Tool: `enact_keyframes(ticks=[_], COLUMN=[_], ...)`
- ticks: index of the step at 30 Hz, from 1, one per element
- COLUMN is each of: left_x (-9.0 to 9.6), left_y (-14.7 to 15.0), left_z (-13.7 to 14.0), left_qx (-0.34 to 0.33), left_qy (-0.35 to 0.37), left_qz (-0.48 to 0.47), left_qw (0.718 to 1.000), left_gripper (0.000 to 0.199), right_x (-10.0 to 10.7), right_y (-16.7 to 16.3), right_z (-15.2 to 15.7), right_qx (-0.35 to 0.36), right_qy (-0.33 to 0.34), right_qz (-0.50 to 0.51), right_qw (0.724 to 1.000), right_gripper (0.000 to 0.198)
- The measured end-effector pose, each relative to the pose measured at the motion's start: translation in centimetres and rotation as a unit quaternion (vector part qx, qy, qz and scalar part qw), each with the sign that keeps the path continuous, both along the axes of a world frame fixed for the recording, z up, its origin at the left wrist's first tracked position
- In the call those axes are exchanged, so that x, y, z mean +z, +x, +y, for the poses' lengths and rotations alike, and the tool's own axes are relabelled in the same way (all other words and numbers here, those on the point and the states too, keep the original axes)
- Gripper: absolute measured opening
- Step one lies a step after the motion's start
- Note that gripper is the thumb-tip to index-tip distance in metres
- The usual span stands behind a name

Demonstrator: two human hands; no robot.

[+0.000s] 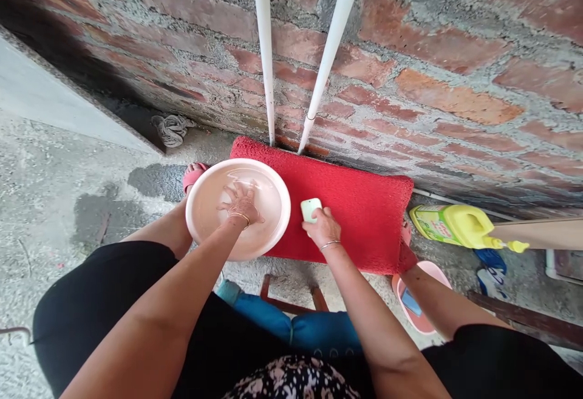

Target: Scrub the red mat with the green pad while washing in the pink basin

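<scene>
My left hand [240,203] is in the water of a pale pink basin [195,235], palm down with fingers spread and nothing in its grasp. The basin overlaps the left part of a red plush mat [359,204]. On that mat, my right hand [324,227] is closed around a pale green scrub brush [311,207], a flat piece with rounded corners and a small hole at its far end. Its underside is hidden, so no bristles show. The mat lies between my feet, against the foot of the wall.
Two white pipes [264,53] run down the brick wall [423,83] to the mat. A yellow detergent bottle [450,225] lies at the right, near a small pink tub [430,270] holding something blue. A grey rag [172,130] lies beside a slanted slab [68,95] on the left.
</scene>
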State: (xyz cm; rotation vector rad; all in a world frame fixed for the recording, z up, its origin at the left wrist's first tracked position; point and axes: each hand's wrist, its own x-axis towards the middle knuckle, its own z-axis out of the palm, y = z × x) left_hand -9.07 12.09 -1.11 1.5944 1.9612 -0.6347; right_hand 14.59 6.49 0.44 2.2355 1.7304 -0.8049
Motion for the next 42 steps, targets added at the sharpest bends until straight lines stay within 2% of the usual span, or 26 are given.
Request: enact_keyframes(ticks=[3, 5, 8, 11, 13, 15, 17, 21, 23, 26, 30, 33, 35, 37, 42], left_x=[0.0, 0.0, 0.1, 0.4, 0.6, 0.7, 0.6, 0.5, 0.5, 0.4, 0.4, 0.6, 0.8, 0.9, 0.6], left_y=[0.0, 0.0, -0.1, -0.1, 0.0, 0.0, 0.1, 0.2, 0.2, 0.2, 0.2, 0.2, 0.2, 0.1, 0.2], left_z=[0.0, 0.0, 0.0, 0.0, 0.0, 0.1, 0.1, 0.1, 0.1, 0.1, 0.1, 0.1, 0.1, 0.1, 0.1], left_qx=[-0.005, -0.008, -0.008, -0.006, -0.004, -0.003, -0.001, -0.005, -0.008, -0.008, -0.009, -0.008, -0.009, -0.009, -0.009], left_qy=[0.003, 0.001, -0.006, -0.007, -0.007, -0.011, -0.015, -0.010, -0.012, -0.009, 0.002, -0.004, -0.009, -0.007, -0.003], left_qz=[0.004, 0.004, 0.003, 0.000, -0.001, -0.005, -0.001, 0.010, 0.009, 0.017, 0.021, 0.013, 0.005, 0.003, 0.012], left_qw=[1.000, 1.000, 1.000, 1.000, 1.000, 1.000, 1.000, 1.000, 1.000, 1.000, 1.000, 1.000, 1.000, 1.000, 1.000], left_gripper=[0.139, 0.139, 0.138, 0.136, 0.135, 0.136, 0.139, 0.139, 0.137, 0.136, 0.142, 0.142, 0.138, 0.134, 0.136], right_x=[1.2, 1.8, 1.5, 0.3, -0.5, -0.9, -0.9, 0.3, 0.9, 1.3, 0.7, -0.1, -0.6, -1.0, -0.4], right_y=[3.3, 3.4, 0.5, -3.2, -4.1, -3.1, -0.7, 4.7, 5.4, 2.9, -2.7, -3.6, -1.8, 1.6, 13.3], right_z=[-0.1, 0.0, 0.5, 1.0, 1.3, 1.3, 1.1, 0.5, 0.4, 0.7, 1.5, 1.7, 1.5, 1.1, -1.1], right_qx=[-0.054, -0.068, -0.041, -0.001, 0.016, 0.015, -0.005, -0.083, -0.112, -0.097, -0.010, 0.025, 0.012, -0.022, -0.119], right_qy=[0.002, 0.021, 0.044, 0.033, 0.028, 0.024, 0.017, 0.019, 0.038, 0.061, 0.044, 0.032, 0.025, 0.022, 0.031], right_qz=[-0.043, -0.042, 0.005, 0.050, 0.062, 0.059, 0.041, -0.031, -0.046, -0.002, 0.068, 0.076, 0.066, 0.042, -0.056], right_qw=[0.998, 0.997, 0.998, 0.998, 0.998, 0.998, 0.999, 0.996, 0.992, 0.993, 0.997, 0.996, 0.997, 0.999, 0.991], right_gripper=[0.031, 0.032, 0.032, 0.032, 0.033, 0.033, 0.032, 0.034, 0.034, 0.032, 0.029, 0.028, 0.029, 0.030, 0.033])
